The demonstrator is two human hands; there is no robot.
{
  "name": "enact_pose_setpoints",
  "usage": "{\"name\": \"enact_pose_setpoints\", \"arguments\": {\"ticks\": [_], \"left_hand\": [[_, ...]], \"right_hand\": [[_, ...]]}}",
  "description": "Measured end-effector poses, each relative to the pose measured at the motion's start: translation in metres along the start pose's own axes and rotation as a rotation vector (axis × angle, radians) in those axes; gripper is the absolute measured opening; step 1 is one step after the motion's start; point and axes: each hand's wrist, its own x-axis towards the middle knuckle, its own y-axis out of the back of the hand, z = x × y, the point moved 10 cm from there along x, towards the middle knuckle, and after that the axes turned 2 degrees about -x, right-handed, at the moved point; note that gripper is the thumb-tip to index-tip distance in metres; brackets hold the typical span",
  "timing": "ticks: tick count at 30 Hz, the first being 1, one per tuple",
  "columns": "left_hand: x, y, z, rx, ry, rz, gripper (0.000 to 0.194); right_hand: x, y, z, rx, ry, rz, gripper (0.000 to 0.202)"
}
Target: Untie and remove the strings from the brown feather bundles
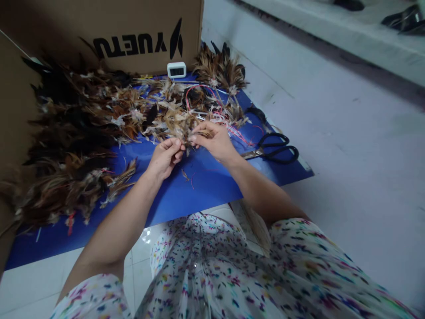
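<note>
Over the near part of the blue tabletop, both my hands come together at a small tuft of brown feathers [187, 138]. My left hand [168, 155] pinches the tuft's lower left side between thumb and fingertips. From the other side, my right hand [214, 141] is closed on the same feathers with its thumb and index finger. A loose heap of tan and brown feathers [175, 116] lies just beyond my fingers. Pink and red string [241, 135] trails across the table beside my right hand. Large black-handled scissors [274, 148] rest to the right of my right wrist.
Dark and brown feather piles [79, 115] cover the table's left side. A cardboard box [142, 26] stands behind, with a small white digital clock [176, 70] before it. A feather bunch [221, 68] is at the back right. A pale wall [332, 110] borders the right side.
</note>
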Motion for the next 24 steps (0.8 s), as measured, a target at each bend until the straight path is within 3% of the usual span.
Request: {"name": "enact_pose_setpoints", "arguments": {"ticks": [12,24], "left_hand": [[-0.002,-0.005,-0.009,0.034,0.055,-0.050,0.037],[-0.001,-0.003,-0.009,0.042,0.051,-0.030,0.036]], "right_hand": [[-0.003,-0.004,-0.020,-0.286,0.257,-0.063,0.036],[-0.004,-0.007,-0.021,-0.332,0.184,-0.061,0.042]]}}
